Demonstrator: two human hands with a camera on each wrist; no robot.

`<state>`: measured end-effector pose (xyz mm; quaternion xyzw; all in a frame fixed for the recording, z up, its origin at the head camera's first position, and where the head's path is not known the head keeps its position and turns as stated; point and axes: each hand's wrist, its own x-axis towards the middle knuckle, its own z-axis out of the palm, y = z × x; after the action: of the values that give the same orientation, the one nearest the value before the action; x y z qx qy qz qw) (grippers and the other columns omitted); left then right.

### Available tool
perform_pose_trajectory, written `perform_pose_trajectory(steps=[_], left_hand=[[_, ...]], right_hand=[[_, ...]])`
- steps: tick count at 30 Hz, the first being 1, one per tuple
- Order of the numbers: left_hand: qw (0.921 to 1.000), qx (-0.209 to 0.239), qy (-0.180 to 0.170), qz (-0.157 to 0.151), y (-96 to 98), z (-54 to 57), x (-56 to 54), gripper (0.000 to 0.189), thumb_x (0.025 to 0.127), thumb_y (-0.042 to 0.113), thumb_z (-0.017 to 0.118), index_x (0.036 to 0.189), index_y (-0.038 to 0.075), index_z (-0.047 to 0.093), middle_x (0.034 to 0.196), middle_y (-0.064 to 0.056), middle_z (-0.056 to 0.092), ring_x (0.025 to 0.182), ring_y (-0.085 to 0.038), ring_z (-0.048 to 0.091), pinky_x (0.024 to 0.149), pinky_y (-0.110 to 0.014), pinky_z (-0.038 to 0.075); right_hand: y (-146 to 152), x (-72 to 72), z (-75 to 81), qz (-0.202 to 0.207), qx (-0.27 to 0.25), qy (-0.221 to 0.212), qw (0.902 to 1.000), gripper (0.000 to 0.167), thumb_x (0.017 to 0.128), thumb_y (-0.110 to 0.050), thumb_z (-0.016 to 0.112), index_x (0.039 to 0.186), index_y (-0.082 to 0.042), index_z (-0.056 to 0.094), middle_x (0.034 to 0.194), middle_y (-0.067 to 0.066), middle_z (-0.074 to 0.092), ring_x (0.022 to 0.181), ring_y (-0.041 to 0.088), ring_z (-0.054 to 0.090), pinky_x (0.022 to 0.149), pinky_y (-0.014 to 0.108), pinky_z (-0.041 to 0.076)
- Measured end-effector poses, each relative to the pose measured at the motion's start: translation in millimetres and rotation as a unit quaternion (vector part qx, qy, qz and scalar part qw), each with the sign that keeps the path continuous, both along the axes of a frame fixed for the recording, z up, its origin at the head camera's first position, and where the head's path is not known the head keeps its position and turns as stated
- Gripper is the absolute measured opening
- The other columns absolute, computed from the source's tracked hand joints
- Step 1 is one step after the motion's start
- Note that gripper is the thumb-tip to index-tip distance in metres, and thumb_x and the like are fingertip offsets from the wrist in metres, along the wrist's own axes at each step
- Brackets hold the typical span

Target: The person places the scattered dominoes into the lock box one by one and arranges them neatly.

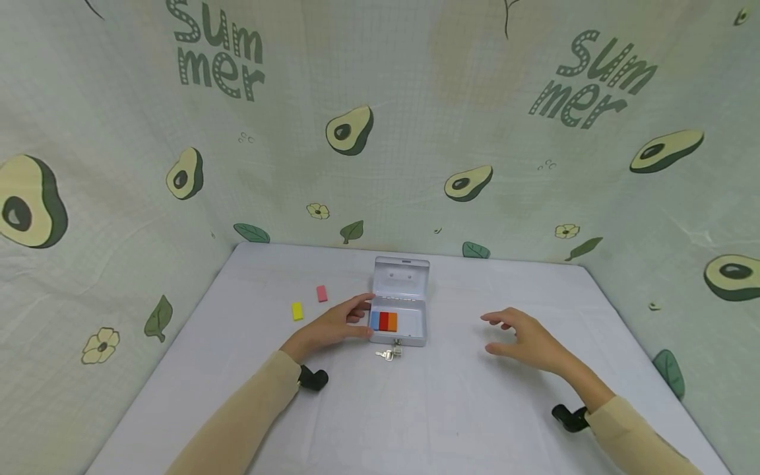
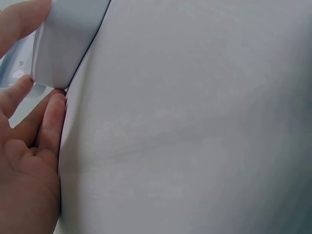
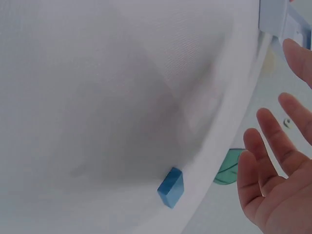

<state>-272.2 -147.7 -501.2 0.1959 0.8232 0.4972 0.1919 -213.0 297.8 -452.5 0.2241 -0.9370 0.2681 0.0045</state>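
An open pale metal box stands on the table, its hinged lid raised at the back. Blue, red and orange blocks lie side by side in its left part. My left hand holds the box by its left side, thumb at the front corner and fingers farther back. At the front, a small padlock hangs at the latch with keys beside it. Right of the box, my right hand hovers with fingers loosely bent and nothing in them.
A yellow block and a pink block lie on the white table, left of the box. One blue block shows on the cloth in the right wrist view. Avocado-print fabric walls the back and sides.
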Motion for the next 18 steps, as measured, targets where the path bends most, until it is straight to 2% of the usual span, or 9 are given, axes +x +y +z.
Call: perform_pose_trajectory(steps=[11, 18], left_hand=[[1.0, -0.006, -0.002, 0.007, -0.1, -2.4, -1.4, 0.086, 0.091, 0.041, 0.085, 0.164, 0.036, 0.039, 0.159, 0.001, 0.05, 0.139, -0.021, 0.051, 0.121, -0.041, 0.044], [1.0, -0.003, 0.002, 0.005, -0.5, -3.5, -0.9, 0.086, 0.092, 0.04, 0.084, 0.165, 0.032, 0.038, 0.161, -0.003, 0.05, 0.14, -0.024, 0.051, 0.12, -0.045, 0.045]], right_hand=[[23.6, 2.2, -1.2, -0.03, 0.032, 0.001, 0.9991, 0.063, 0.086, -0.031, 0.091, 0.139, -0.007, 0.067, 0.127, 0.014, 0.069, 0.114, 0.038, 0.063, 0.091, 0.056, 0.056], [34.5, 2.6, -5.3, -0.039, 0.039, 0.005, 0.9985, 0.064, 0.084, -0.029, 0.092, 0.139, -0.006, 0.067, 0.13, 0.019, 0.067, 0.115, 0.044, 0.063, 0.093, 0.065, 0.056]])
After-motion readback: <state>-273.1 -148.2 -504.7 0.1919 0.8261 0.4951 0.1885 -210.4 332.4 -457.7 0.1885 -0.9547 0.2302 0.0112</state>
